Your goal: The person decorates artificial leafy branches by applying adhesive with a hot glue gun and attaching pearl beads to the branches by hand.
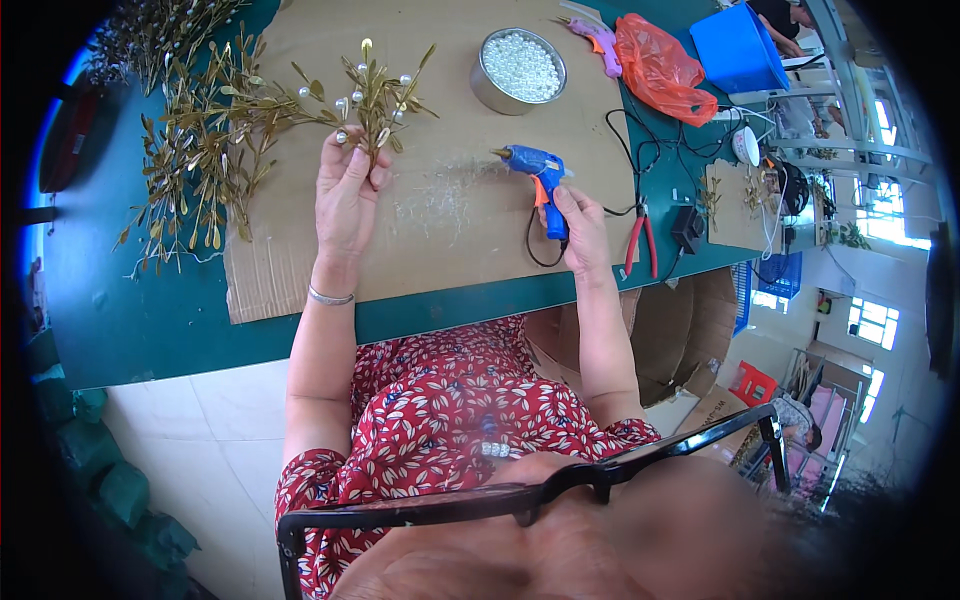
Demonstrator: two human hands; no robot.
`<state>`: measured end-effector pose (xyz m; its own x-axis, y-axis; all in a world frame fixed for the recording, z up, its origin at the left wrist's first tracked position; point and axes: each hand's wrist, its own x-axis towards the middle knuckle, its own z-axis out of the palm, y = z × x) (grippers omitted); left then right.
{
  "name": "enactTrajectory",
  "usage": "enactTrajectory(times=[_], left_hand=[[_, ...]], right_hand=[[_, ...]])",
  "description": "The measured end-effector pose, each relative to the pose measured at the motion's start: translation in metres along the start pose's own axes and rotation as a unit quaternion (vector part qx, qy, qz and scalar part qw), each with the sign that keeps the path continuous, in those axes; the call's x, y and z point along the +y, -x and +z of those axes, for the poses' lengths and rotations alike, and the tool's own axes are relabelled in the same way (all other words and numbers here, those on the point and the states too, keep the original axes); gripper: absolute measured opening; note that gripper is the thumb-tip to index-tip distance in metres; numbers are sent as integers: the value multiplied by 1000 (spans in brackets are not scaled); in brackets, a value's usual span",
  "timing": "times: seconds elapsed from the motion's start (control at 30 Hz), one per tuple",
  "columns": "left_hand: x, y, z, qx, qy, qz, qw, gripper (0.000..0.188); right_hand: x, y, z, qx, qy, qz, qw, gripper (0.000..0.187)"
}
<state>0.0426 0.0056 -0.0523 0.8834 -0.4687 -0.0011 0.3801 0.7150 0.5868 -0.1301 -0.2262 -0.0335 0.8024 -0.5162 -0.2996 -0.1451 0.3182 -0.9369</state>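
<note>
My left hand point(352, 185) is closed round the stem of a gold artificial leaf sprig point(375, 92), which stands up from the fingers and carries several white pearl beads. My right hand point(582, 228) grips a blue hot glue gun point(537, 163) with an orange trigger, its brass nozzle pointing left toward the sprig. The two hands are apart, above a cardboard sheet point(300, 255). Behind them stands a round metal tin point(484, 88) filled with white pearl beads point(522, 66). Thin strands of glue point(440, 205) lie on the cardboard between my hands.
More gold leaf sprigs point(190, 150) lie in a heap at the left of the green table point(110, 320). To the right are red-handled pliers point(642, 245), a black adapter point(687, 228), cables, a red plastic bag point(655, 65), a purple glue gun point(600, 45) and a blue bin point(738, 50).
</note>
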Motion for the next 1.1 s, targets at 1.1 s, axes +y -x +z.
enactTrajectory(times=[1.1], left_hand=[[0, -1, 3, -13, -18, -10, 1000, 20]], right_hand=[[-86, -165, 49, -28, 673, -259, 692, 18]])
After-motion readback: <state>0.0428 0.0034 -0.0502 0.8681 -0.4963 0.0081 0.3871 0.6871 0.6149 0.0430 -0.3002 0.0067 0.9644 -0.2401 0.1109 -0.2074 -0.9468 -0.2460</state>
